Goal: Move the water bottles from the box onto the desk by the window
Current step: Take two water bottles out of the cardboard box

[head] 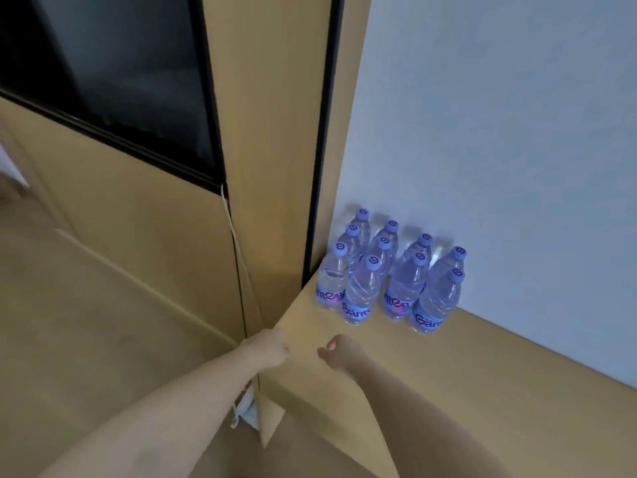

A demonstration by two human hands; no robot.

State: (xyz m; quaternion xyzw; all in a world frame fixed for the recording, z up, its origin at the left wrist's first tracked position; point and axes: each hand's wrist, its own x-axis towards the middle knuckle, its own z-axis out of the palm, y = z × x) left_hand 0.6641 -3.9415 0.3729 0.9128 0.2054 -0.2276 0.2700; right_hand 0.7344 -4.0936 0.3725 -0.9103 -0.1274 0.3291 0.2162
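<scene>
Several clear water bottles [386, 270] with purple caps and blue labels stand upright in rows on the wooden desk [482, 391], in its far left corner against the wall. My left hand [270, 348] hovers over the desk's left corner with its fingers curled and nothing in it. My right hand [339, 351] is beside it over the desktop, fingers also curled and empty. Both hands are a short way in front of the bottles, not touching them. No box is in view.
A dark window [113, 81] with a black frame sits at upper left, a thin cord [229, 219] hanging from its corner. A wooden pillar [272, 167] stands left of the bottles. A pale wall [499, 132] backs the desk. Floor lies to the left.
</scene>
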